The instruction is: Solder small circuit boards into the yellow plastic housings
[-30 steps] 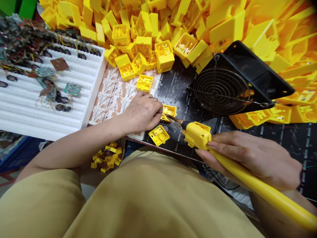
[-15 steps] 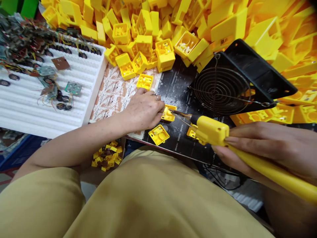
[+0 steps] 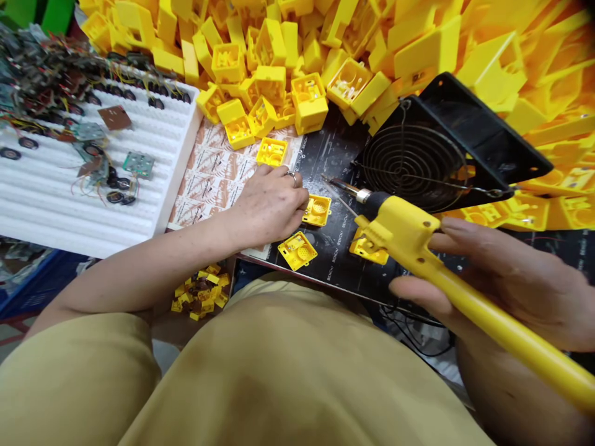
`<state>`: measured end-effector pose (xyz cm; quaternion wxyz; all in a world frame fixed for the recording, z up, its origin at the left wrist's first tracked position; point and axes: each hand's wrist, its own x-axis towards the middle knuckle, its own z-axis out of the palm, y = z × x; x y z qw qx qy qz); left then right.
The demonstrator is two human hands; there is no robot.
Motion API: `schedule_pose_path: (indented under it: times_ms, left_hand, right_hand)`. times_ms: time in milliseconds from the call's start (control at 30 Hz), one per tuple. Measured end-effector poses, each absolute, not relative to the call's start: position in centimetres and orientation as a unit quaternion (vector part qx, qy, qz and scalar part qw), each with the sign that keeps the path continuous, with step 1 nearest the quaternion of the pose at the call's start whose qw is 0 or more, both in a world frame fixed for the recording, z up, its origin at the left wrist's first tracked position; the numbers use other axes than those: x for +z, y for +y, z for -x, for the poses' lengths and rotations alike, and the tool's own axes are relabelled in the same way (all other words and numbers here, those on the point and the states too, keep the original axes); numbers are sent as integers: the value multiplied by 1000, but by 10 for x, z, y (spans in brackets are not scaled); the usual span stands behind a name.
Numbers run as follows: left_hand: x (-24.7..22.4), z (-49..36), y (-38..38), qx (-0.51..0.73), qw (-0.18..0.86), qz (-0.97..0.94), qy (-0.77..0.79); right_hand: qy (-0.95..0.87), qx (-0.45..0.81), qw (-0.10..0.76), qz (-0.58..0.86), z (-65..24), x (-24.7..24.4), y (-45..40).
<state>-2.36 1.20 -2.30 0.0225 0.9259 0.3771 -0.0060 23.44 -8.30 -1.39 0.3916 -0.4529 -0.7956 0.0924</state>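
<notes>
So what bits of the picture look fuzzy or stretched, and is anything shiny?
In the head view: yellow boxes at upper right look stretched and soft; the right hand looks slightly blurred, the left hand clearer; the top right corner is dark; the black mat shows a pale sheen.

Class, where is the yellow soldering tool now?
In the head view, the yellow soldering tool is right of centre, in the right hand, just below the black fan.
</notes>
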Motion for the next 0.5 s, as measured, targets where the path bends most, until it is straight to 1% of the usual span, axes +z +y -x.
schedule_pose_path:
  times_ms: [100, 200, 300, 400, 500]
  left_hand:
    - [-23, 24, 11, -4, 14, -926, 378]
    - [-24, 22, 8, 7, 9, -925, 379]
    - [-26, 21, 4, 18, 10, -921, 389]
    - [-23, 30, 3, 56, 50, -912, 403]
    - [-12, 54, 5, 160, 124, -873, 443]
  right_hand:
    - [-834, 38, 390, 389, -223, -15, -80]
    - [-855, 11, 347, 384, -212, -13, -76]
    - [-862, -17, 327, 386, -205, -13, -73]
    - [-864, 2, 339, 373, -202, -18, -70]
    - [-863, 52, 344, 366, -204, -26, -64]
